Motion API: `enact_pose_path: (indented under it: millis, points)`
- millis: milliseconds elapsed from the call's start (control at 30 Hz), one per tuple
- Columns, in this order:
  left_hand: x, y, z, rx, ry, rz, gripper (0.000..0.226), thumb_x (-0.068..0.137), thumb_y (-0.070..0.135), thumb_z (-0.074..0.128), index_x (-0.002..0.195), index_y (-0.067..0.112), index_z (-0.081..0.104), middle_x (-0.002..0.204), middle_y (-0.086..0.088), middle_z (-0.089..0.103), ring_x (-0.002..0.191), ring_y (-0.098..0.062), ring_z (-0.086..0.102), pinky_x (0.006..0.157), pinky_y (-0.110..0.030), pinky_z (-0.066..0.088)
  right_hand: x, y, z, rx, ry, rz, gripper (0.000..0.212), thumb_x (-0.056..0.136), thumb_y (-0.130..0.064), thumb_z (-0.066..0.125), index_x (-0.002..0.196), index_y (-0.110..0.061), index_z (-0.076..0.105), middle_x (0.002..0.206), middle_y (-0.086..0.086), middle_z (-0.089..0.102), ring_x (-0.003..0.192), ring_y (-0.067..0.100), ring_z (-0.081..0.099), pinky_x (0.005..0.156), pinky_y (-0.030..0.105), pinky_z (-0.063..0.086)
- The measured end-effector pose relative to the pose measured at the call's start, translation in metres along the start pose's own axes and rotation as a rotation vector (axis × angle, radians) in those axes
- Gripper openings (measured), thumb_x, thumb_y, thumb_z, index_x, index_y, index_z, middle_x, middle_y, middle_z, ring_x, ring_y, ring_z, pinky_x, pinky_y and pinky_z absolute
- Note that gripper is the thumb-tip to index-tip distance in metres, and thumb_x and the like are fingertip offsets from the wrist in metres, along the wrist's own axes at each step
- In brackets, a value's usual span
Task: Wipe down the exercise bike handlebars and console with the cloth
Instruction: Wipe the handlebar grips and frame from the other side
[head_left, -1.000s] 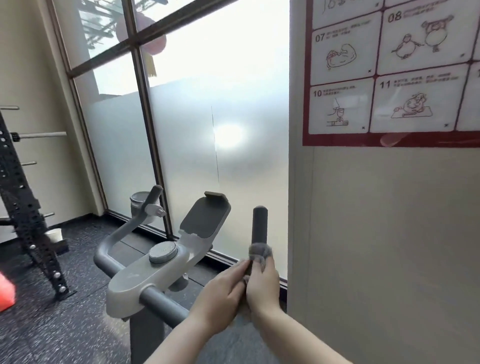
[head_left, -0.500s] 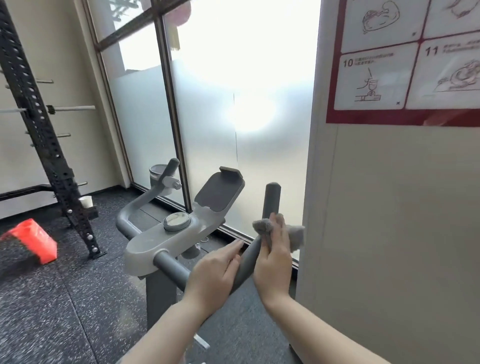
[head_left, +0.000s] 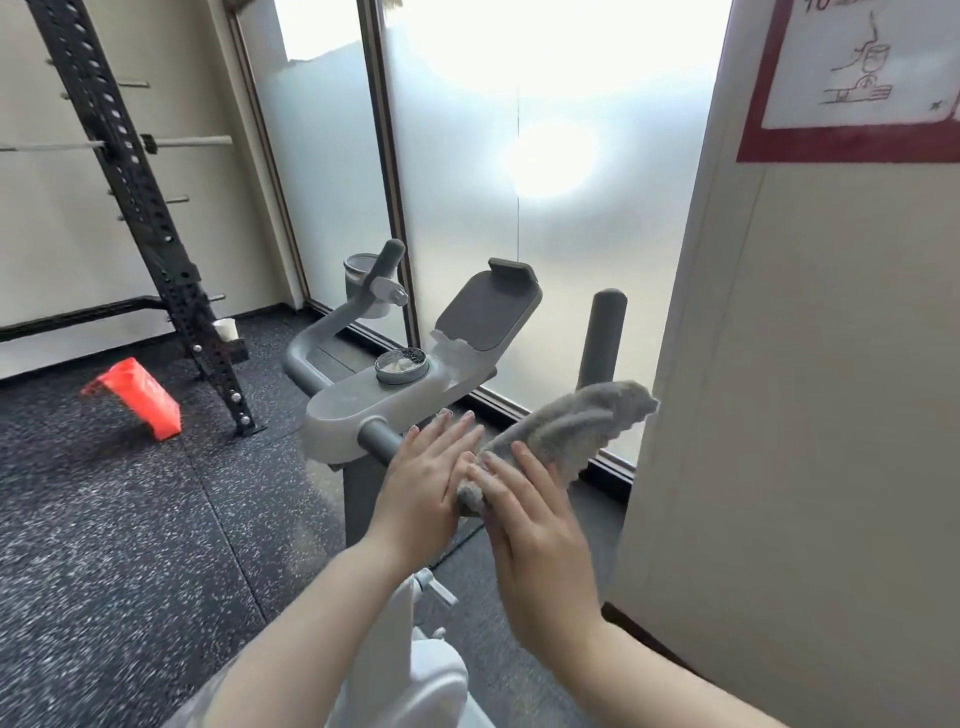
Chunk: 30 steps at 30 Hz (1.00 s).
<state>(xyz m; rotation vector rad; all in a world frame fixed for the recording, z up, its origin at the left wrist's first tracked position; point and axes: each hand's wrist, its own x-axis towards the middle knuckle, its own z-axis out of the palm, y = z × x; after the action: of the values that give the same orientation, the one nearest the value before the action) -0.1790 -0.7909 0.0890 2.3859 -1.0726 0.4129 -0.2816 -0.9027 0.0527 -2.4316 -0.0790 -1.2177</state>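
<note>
The exercise bike's light grey console (head_left: 358, 410) carries a round dial (head_left: 402, 365) and a dark tablet holder (head_left: 488, 312). Its right handlebar (head_left: 601, 338) rises as a dark upright grip, and the left handlebar (head_left: 332, 332) curves away toward the window. A grey cloth (head_left: 571, 428) lies draped over the bend of the right bar. My right hand (head_left: 535, 525) presses on the cloth's lower end with straight fingers. My left hand (head_left: 426, 483) lies flat beside it, fingers straight, touching the bar and the cloth's edge. The bar under the cloth is hidden.
A cream wall (head_left: 789, 415) with a red-framed poster (head_left: 852, 83) stands close on the right. Frosted glass (head_left: 519, 156) is right behind the bike. A black perforated rack (head_left: 140, 197) and an orange block (head_left: 137, 397) stand on the speckled floor to the left.
The view dropped and moved closer. My right hand slid down from the upright grip to the bar's bend, and the cloth now spreads over it. My left hand flattened beside the cloth.
</note>
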Motion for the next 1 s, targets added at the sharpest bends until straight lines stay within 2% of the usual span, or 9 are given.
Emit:
enact_pose_path:
  millis: [67, 133, 233, 333, 400, 500, 600, 767, 1000]
  points:
    - [-0.005, 0.001, 0.002, -0.028, 0.037, -0.016, 0.058, 0.094, 0.036, 0.012, 0.142, 0.02, 0.039, 0.152, 0.008, 0.03, 0.145, -0.009, 0.012, 0.117, -0.029, 0.002, 0.013, 0.016, -0.023, -0.099, -0.126, -0.211, 0.037, 0.092, -0.016, 0.059, 0.128, -0.022, 0.059, 0.125, -0.006, 0.064, 0.121, 0.02, 0.056, 0.105, 0.035, 0.039]
    - [-0.009, 0.002, 0.005, -0.063, 0.067, -0.058, 0.065, 0.09, 0.043, 0.007, 0.144, 0.019, 0.036, 0.153, 0.007, 0.028, 0.145, -0.009, 0.01, 0.117, -0.027, -0.001, 0.034, 0.038, -0.049, -0.218, -0.141, -0.218, 0.034, 0.092, -0.02, 0.058, 0.126, -0.021, 0.062, 0.114, -0.004, 0.071, 0.107, 0.021, 0.065, 0.097, 0.034, 0.042]
    - [-0.013, 0.007, 0.01, -0.131, 0.135, -0.13, 0.058, 0.094, 0.039, 0.016, 0.146, 0.019, 0.032, 0.155, 0.006, 0.023, 0.143, -0.003, 0.003, 0.117, -0.023, -0.005, 0.025, 0.015, -0.044, -0.062, -0.087, 0.039, 0.032, 0.098, -0.028, 0.047, 0.124, -0.019, 0.063, 0.13, -0.006, 0.061, 0.129, 0.017, 0.049, 0.106, 0.033, 0.038]
    - [-0.022, 0.001, 0.008, -0.259, 0.158, -0.172, 0.054, 0.095, 0.032, 0.023, 0.146, 0.019, 0.03, 0.155, 0.008, 0.018, 0.145, -0.005, 0.001, 0.119, -0.031, 0.003, 0.007, -0.021, -0.016, -0.075, -0.123, -0.063, 0.033, 0.094, -0.023, 0.055, 0.124, -0.017, 0.064, 0.132, -0.004, 0.06, 0.128, 0.017, 0.051, 0.102, 0.031, 0.044]
    - [-0.026, -0.014, -0.003, -0.275, 0.116, -0.143, 0.051, 0.099, 0.036, 0.019, 0.146, 0.019, 0.03, 0.153, 0.009, 0.019, 0.146, -0.011, 0.007, 0.119, -0.035, 0.008, 0.027, -0.027, -0.013, -0.136, -0.254, -0.19, 0.043, 0.079, -0.012, 0.072, 0.122, -0.015, 0.066, 0.124, -0.001, 0.066, 0.113, 0.018, 0.063, 0.088, 0.03, 0.054]
    - [-0.02, -0.039, -0.02, -0.153, -0.008, -0.072, 0.045, 0.101, 0.032, 0.028, 0.145, 0.021, 0.03, 0.152, 0.011, 0.02, 0.146, -0.01, 0.008, 0.119, -0.032, 0.006, 0.056, -0.037, -0.008, -0.23, -0.376, -0.136, 0.051, 0.07, -0.011, 0.076, 0.12, -0.014, 0.066, 0.113, -0.003, 0.071, 0.084, 0.02, 0.071, 0.067, 0.028, 0.057]
    - [-0.015, -0.054, -0.025, -0.022, -0.091, -0.028, 0.046, 0.102, 0.027, 0.031, 0.147, 0.031, 0.02, 0.151, 0.019, 0.007, 0.142, 0.001, -0.003, 0.114, -0.02, -0.005, 0.045, -0.042, -0.006, -0.386, -0.368, -0.151, 0.061, 0.056, -0.01, 0.074, 0.117, -0.013, 0.069, 0.11, 0.001, 0.072, 0.087, 0.016, 0.071, 0.075, 0.026, 0.057]
    - [-0.006, -0.066, -0.031, -0.091, -0.137, -0.022, 0.046, 0.102, 0.021, 0.034, 0.147, 0.028, 0.024, 0.153, 0.017, 0.013, 0.141, 0.005, 0.0, 0.117, -0.021, 0.0, 0.051, -0.063, 0.026, -0.703, -0.382, -0.199, 0.052, 0.075, -0.014, 0.034, 0.11, -0.012, 0.073, 0.103, 0.012, 0.073, 0.082, 0.021, 0.071, 0.075, 0.029, 0.057]
    - [0.013, -0.096, -0.049, 0.172, -0.257, 0.039, 0.05, 0.102, 0.035, 0.02, 0.15, 0.031, 0.008, 0.155, 0.021, 0.003, 0.138, 0.009, -0.008, 0.117, -0.024, -0.01, 0.057, -0.074, 0.028, -0.65, -0.446, -0.125, 0.049, 0.072, -0.024, 0.059, 0.12, -0.019, 0.067, 0.112, 0.003, 0.072, 0.086, 0.014, 0.07, 0.072, 0.024, 0.056]
